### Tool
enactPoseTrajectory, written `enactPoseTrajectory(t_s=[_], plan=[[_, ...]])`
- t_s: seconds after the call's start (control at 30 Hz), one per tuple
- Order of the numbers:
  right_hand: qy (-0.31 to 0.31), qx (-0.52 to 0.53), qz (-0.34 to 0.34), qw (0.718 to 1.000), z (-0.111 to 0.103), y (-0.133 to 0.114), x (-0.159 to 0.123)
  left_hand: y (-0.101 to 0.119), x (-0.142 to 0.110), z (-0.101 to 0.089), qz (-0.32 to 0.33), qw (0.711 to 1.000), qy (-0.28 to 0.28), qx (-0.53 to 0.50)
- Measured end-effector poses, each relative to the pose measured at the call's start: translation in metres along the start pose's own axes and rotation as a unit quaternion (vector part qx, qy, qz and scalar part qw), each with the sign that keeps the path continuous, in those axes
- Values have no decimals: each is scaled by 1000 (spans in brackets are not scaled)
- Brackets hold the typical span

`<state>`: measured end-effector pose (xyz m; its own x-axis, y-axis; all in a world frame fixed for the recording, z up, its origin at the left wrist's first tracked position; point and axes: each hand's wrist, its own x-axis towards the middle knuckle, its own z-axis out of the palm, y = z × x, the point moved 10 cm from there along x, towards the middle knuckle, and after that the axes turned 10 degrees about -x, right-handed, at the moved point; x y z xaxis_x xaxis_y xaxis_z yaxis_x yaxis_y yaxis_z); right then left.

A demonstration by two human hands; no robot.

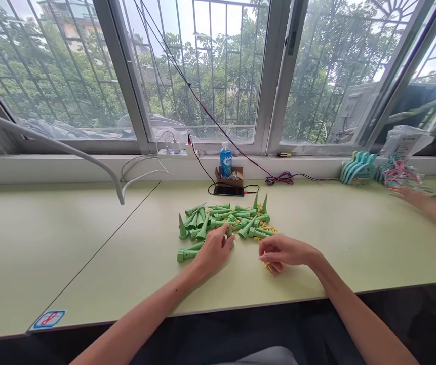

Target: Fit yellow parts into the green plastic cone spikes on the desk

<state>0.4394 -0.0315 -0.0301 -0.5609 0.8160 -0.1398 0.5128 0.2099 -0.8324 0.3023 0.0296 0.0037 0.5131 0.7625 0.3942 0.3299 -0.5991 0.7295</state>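
A pile of green plastic cone-shaped spikes [236, 215], some upright and most lying, sits on the table before me. Small yellow plastic pieces [271, 229] lie among them at the pile's right side. My left hand [214, 249] is at the near edge of the pile, its thumb and fingers closed around an upright green spike [230, 230]. More spikes [187, 253] lie just left of that hand. To the right, my right hand [284, 251] is curled low over the table, with several small yellow pieces [268, 266] held under its fingers.
Behind the pile lie a black phone [229, 190] with a cable and a small box [236, 177] holding a blue bottle [226, 161]. Coiled wires [280, 178] and teal hangers [358, 168] are further right. Another person's hand [411, 196] reaches toward pink hangers [402, 174]. A white cable [88, 157] hangs at left.
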Motion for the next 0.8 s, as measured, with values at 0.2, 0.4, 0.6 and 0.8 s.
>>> enactPoseTrajectory(t_s=[0.2, 0.4, 0.6, 0.8], plan=[[164, 34, -22, 986, -18, 0, 25, 0, 0, 1, 2, 1000, 0, -3], [139, 118, -60, 981, -2, -18, 30, 3, 1, -2, 9, 1000, 13, 1], [43, 229, -84, 969, 57, -46, 48, 2, 2, -11, 7, 999, 52, -9], [102, 195, -120, 968, 65, -52, 62, -6, 2, -21, -9, 991, 104, -78]])
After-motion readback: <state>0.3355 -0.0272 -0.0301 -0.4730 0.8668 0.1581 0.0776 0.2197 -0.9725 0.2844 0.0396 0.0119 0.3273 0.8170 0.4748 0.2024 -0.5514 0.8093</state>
